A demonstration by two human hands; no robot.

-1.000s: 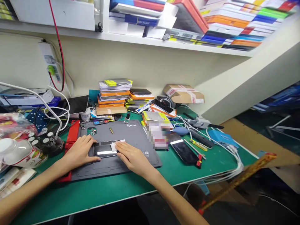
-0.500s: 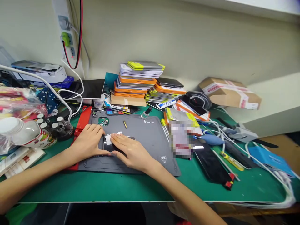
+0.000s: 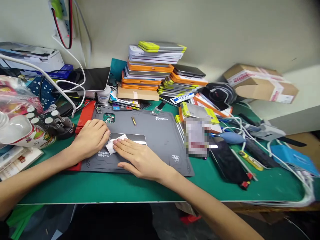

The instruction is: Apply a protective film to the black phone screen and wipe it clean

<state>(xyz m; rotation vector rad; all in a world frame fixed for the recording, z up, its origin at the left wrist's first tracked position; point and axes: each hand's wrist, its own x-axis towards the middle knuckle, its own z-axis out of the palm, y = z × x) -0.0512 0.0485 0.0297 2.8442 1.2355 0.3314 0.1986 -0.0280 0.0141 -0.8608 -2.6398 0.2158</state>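
A black smartphone [image 3: 139, 137] lies sideways on the grey work mat [image 3: 160, 140], light glaring along its screen. At its left end, my left hand [image 3: 91, 138] is closed with curled fingers against the phone's edge; the fingertips are partly hidden. My right hand [image 3: 138, 156] presses a crumpled white wipe [image 3: 111, 146] under its straight fingers, over the phone's left part and front edge. Its thumb stands apart over the mat. Behind the phone lies a small brass-coloured bit [image 3: 134, 121]. A small glass bottle with a black cap [image 3: 158, 109] rests near the mat's back edge.
Boxed stacks [image 3: 147, 71] rise behind the mat. A rack of grey-capped tools [image 3: 56, 123] and a white jar [image 3: 15, 133] crowd the left. On the right lie a black phone-like slab [image 3: 228, 163], a yellow cutter [image 3: 250, 160], a blue air blower [image 3: 231, 138] and tangled white cables.
My right hand has slid the wipe toward the phone's front left edge, baring more of the screen. My left hand stays at the phone's left end. The camera view has tilted down.
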